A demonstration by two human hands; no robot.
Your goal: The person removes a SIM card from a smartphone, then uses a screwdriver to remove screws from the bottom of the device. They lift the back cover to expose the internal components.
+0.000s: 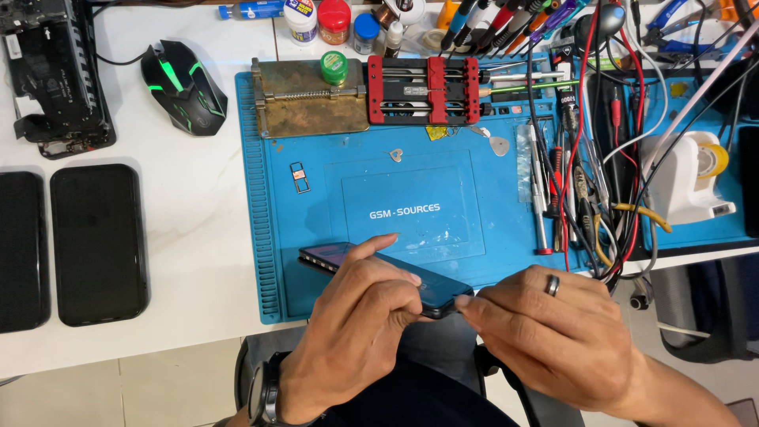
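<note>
Both hands, left hand (360, 316) and right hand (545, 324), grip a slim dark rectangular smartphone (379, 273) above the blue silicone repair mat (316, 198).

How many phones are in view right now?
3: two dark phones lie on the white table at left, one phone is held in both hands. Clutter may hide others.

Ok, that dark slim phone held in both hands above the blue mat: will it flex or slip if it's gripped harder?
The dark slim phone looks like a rigid slab, so it probably won't flex. Its glossy face may be slippery. The left hand and right hand pinch it only at one end, so it could tip.
</note>
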